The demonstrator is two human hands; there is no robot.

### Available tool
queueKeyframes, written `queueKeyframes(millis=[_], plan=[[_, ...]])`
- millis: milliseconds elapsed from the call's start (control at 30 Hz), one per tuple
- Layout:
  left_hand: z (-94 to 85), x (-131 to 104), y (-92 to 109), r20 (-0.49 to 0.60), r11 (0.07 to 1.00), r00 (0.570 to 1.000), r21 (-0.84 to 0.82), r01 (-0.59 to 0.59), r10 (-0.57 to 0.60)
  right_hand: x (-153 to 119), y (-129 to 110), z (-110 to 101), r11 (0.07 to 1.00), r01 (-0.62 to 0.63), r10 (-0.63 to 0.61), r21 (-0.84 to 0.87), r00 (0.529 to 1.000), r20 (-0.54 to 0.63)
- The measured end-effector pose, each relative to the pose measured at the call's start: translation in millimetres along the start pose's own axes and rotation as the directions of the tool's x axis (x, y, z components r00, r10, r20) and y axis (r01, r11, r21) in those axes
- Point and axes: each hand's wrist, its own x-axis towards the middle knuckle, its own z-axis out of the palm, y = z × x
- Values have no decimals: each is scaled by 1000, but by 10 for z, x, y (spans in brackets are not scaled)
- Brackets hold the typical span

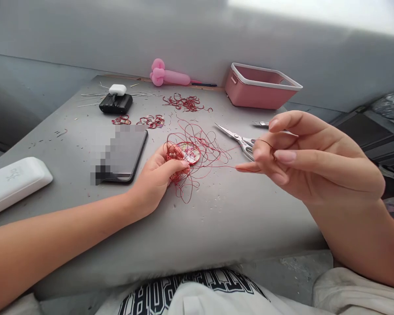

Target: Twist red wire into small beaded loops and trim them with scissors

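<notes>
My left hand (157, 168) is closed around a tangled bundle of thin red cord (180, 174) above the grey table. A small round disc (191, 153) with a red rim sits among the loops beside my thumb; whether I grip it too is unclear. Loose cord spreads out to the right of the bundle. One strand runs across to my right hand (295, 153), which is raised at the right with thumb and fingers pinching the cord. Behind that hand lie silver scissors (239, 138), their handles partly hidden by my fingers.
A black phone (126, 157) lies left of my left hand. Behind it are red loops (153, 121), cut red cord pieces (185, 103), and a black box (116, 103) with a white case on top. A pink basket (254, 92), pink balloon (174, 77) and white case (19, 181) stand around.
</notes>
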Motion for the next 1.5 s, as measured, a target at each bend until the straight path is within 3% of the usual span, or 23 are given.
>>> queueKeyframes(millis=[100, 233, 400, 533, 767, 933, 1033, 1100, 1200, 1267, 1300, 1367, 1500], plan=[[16, 2, 34, 27, 992, 994, -72, 107, -105, -11, 13, 23, 1000, -10, 8, 20, 998, 59], [31, -26, 79, 136, 963, 966, -126, 238, -221, 8, 64, 24, 982, 96, -111, -164, 990, -88], [27, -49, 82, 238, 941, 937, -161, 299, -257, 29, 154, -64, 971, 165, -168, -171, 986, -5], [14, -53, 79, 287, 934, 921, -166, 318, -263, 26, 236, -140, 960, 152, -163, -236, 986, -28], [14, -30, 97, 240, 881, 912, -267, 391, -332, 63, 212, -118, 971, 148, -150, -187, 989, 2], [16, -15, 88, 225, 869, 910, -284, 404, -349, 95, 228, -89, 925, 222, -234, -309, 972, -2], [-7, -1, 70, 250, 868, 910, -299, 397, -329, 146, 235, -153, 868, 168, -156, -467, 986, 63], [-25, 9, 66, 268, 872, 914, -307, 381, -305, 183, 231, -221, 772, 127, -13, -623, 983, 184], [-45, 12, 76, 279, 884, 922, -310, 349, -266, 219, 227, -307, 575, 129, 275, -808, 900, 339], [-53, 7, 85, 279, 884, 926, -319, 340, -256, 229, 233, -331, 511, 161, 374, -844, 843, 387], [-56, 4, 90, 264, 882, 930, -329, 338, -258, 232, 236, -332, 500, 170, 385, -849, 835, 394], [-61, -2, 96, 207, 876, 939, -348, 333, -274, 237, 240, -322, 490, 145, 359, -860, 865, 351], [-75, -1, 100, 150, 884, 950, -348, 312, -276, 257, 238, -306, 477, -27, 296, -878, 946, 131]])
